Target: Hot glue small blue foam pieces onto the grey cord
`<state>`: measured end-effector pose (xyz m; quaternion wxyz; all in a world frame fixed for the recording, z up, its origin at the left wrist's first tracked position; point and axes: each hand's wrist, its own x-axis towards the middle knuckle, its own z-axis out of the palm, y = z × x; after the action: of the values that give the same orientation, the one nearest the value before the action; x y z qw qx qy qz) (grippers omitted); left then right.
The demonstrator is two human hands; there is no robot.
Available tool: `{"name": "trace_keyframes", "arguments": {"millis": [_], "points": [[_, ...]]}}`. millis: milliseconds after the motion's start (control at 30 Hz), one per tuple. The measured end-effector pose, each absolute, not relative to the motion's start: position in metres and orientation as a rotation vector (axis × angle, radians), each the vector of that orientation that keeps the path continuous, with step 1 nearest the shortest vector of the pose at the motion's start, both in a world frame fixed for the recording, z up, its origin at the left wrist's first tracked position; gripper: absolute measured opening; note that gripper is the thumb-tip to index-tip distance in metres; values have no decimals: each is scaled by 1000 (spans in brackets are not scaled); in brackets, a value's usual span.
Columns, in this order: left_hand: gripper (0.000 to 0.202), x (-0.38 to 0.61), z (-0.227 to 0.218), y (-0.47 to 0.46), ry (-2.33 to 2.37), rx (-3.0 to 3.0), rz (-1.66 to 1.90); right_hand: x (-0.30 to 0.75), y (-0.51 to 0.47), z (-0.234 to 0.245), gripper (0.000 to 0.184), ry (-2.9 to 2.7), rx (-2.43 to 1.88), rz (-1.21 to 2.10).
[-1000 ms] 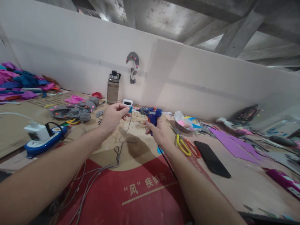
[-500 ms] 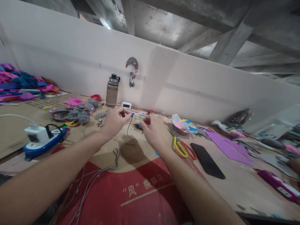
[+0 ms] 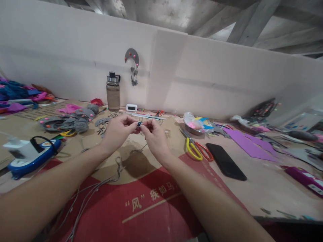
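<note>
My left hand [image 3: 119, 130] and my right hand [image 3: 155, 137] meet above the cardboard, thumbs and forefingers pinched together. Between their fingertips shows a small blue piece [image 3: 139, 124], mostly covered, so its kind is unclear. A thin grey cord [image 3: 144, 147] drops from beneath my right fingers to the cardboard. More grey cord [image 3: 118, 168] lies in loose strands over the red printed area [image 3: 141, 222], running toward my left forearm. Just behind the hands are thin white sticks [image 3: 151, 116] and small dark pieces.
To the right lie scissors [image 3: 193, 149] with yellow and red handles, a black phone [image 3: 225, 161], purple sheets [image 3: 248, 144] and a metal bowl [image 3: 195, 129]. A bottle [image 3: 113, 95] stands by the wall. Left are grey felt pieces [image 3: 65, 122] and a blue-and-white power strip [image 3: 35, 158].
My hands have come together, the right moving in to the left at the blue piece. The cord now hangs near my right fingers rather than my left. The view has shifted slightly.
</note>
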<state>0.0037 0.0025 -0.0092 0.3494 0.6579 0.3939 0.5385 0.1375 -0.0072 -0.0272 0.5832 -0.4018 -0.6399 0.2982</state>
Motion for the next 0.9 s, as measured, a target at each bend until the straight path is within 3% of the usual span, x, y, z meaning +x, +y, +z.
{"name": "trace_keyframes", "arguments": {"millis": [500,900], "points": [[19,6,-6,-2,927,1554,1342,140,-11,-28,19,-1502,-1054,471],[19,7,-7,-2,926,1593,1317,141,-13,-26,18,-1482,-1072,543]]}}
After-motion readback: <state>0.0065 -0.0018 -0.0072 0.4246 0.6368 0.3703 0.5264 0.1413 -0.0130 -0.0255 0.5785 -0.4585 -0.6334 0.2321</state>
